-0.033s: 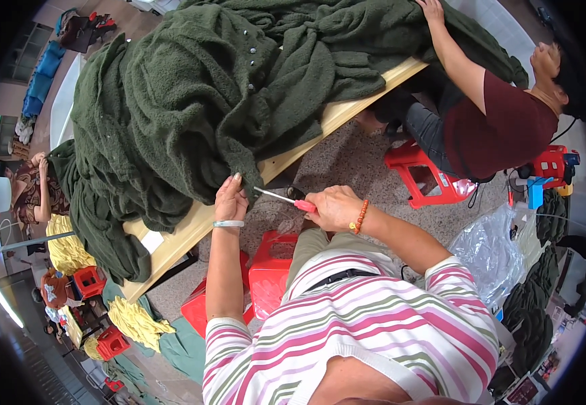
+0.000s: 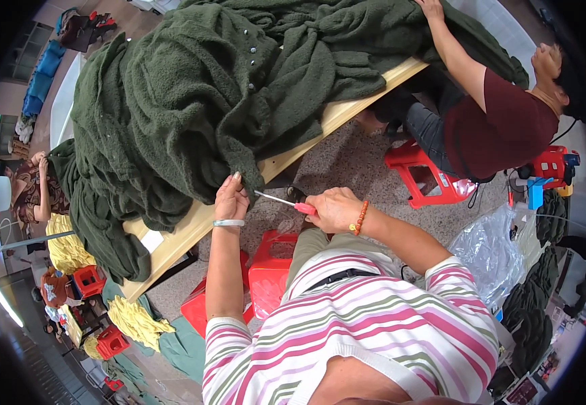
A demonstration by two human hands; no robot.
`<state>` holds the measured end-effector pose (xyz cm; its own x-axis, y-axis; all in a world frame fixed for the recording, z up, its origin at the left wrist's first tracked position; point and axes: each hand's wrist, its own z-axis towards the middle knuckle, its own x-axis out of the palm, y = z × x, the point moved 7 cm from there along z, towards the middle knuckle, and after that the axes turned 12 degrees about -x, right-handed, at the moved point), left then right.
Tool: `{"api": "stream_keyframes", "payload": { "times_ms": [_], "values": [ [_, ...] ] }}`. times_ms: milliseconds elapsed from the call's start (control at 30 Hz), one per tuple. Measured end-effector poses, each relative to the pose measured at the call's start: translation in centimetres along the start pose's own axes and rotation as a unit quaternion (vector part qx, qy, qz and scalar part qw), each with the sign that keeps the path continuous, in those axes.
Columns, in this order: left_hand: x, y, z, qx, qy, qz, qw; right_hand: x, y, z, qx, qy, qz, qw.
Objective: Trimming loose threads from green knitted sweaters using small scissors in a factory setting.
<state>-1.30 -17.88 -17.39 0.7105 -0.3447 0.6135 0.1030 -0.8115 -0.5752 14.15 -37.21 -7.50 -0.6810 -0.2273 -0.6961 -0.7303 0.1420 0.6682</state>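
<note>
A heap of dark green fuzzy knit garments [image 2: 164, 101], one with a row of shiny snap buttons, covers most of the table in front of me. My left hand [image 2: 231, 199] pinches the hanging edge of this green cloth just past the table's near side. My right hand [image 2: 337, 209] is wrapped around the pink handle of a tool with a thin metal shaft [image 2: 279, 198]. The shaft points left, and its tip is at the cloth beside my left fingers. Whether the tip has gone into the knit, I cannot tell.
The pale wooden table edge [image 2: 347, 115] runs diagonally ahead. A co-worker in a dark red shirt [image 2: 502, 125] sits at the right near a red stool [image 2: 418, 172], one hand on the cloth. Red stools [image 2: 269, 277] stand below my arms. Clear plastic [image 2: 489, 253] lies at right, yellow cloth [image 2: 137, 324] at left.
My right hand and the pink-handled tool have shifted very slightly toward me. My left hand stays where it was on the cloth.
</note>
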Motion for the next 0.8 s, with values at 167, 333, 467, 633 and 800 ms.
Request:
{"api": "stream_keyframes", "payload": {
  "times_ms": [167, 333, 467, 633, 800],
  "values": [
    [-1.1, 0.0, 0.7, -0.008, -0.070, -0.128, 0.989, 1.0, -0.4, -0.6, 0.006, 0.039, -0.012, 0.999],
    [0.6, -0.3, -0.1, -0.017, -0.106, -0.138, 0.985, 0.2, -0.3, -0.4, 0.006, 0.015, -0.004, 1.000],
    [-1.2, -0.2, 0.8, -0.005, -0.113, -0.146, 0.983, 0.7, 0.2, -0.3, -0.024, 0.031, -0.012, 0.999],
    [-2.1, 0.1, 1.4, -0.006, -0.114, -0.144, 0.983, 0.5, -0.2, -0.2, -0.011, 0.024, -0.002, 1.000],
    [-0.3, 0.1, 0.9, -0.012, -0.099, -0.153, 0.983, 0.6, 0.2, -0.4, -0.041, 0.045, -0.014, 0.998]
  ]
}}
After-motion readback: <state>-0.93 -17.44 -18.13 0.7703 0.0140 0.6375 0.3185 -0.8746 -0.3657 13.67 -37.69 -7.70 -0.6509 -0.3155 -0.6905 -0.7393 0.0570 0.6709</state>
